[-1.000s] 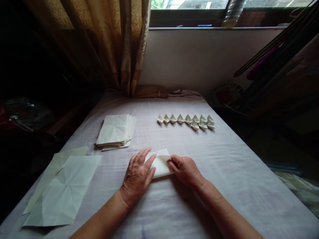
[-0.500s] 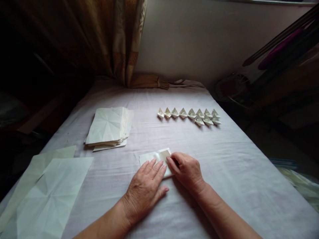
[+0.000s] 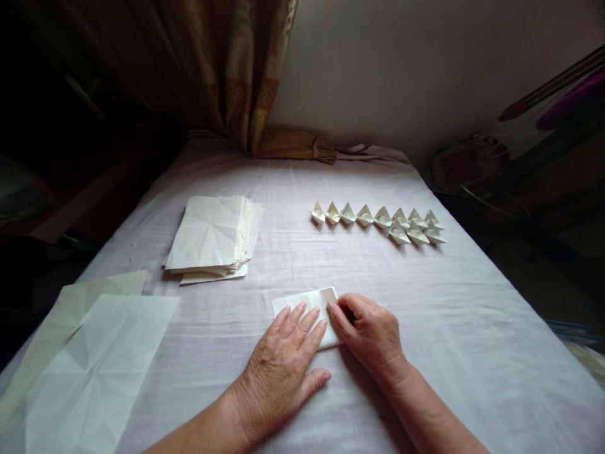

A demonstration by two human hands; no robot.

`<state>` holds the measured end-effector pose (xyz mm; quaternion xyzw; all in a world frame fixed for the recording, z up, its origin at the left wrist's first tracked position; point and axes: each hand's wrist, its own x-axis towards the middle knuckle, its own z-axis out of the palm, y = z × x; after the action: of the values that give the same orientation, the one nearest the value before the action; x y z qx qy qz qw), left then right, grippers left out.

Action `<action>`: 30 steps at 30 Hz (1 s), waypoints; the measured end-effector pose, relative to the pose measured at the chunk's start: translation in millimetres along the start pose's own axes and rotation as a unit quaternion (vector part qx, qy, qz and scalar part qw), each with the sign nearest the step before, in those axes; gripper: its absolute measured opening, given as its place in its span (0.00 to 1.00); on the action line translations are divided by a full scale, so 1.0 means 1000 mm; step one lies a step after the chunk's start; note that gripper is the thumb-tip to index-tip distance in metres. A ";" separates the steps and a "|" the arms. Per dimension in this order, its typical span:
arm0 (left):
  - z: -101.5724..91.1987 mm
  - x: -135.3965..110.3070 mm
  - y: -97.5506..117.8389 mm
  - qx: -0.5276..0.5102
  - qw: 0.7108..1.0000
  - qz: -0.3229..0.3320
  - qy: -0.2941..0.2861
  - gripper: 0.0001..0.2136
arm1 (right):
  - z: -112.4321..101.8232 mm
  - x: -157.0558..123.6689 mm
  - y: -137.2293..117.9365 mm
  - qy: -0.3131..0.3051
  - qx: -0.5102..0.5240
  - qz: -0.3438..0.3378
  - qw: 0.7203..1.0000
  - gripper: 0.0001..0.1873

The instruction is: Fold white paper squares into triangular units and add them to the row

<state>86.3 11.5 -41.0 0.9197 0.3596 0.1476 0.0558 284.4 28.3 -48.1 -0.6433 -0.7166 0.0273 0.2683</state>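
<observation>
A folded sheet of white paper lies on the cloth-covered surface, partly hidden under my fingers. Flat across its lower left part rests my left hand, fingers stretched out and thumb apart. My right hand is closed at the paper's right edge, with thumb and curled forefinger pinching or pressing it there. Beyond the hands stand several small folded paper boats, lined up in a long row with a shorter row in front.
A stack of creased paper squares sits at the left. Nearer, two large creased sheets overlap on the pale bedcloth. A patterned curtain hangs at the back, beside a bare wall.
The folded paper's upper flap, slightly raised and bent before, now lies flatter. My hands keep nearly the same hold. The whole view has shifted a little, so things sit further right.
</observation>
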 end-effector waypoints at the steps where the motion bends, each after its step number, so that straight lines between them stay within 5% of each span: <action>1: -0.001 0.000 0.000 0.001 1.000 0.000 -0.004 0.27 | 0.000 0.000 0.000 -0.001 0.000 0.001 1.000 0.17; 30: -0.001 -0.001 -0.003 0.007 1.000 0.002 -0.029 0.27 | 0.002 0.001 0.000 0.010 0.010 -0.018 1.000 0.18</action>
<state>83.3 12.8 -40.6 0.9247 0.3566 0.1188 0.0596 284.0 30.2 -49.1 -0.6276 -0.7252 0.0228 0.2822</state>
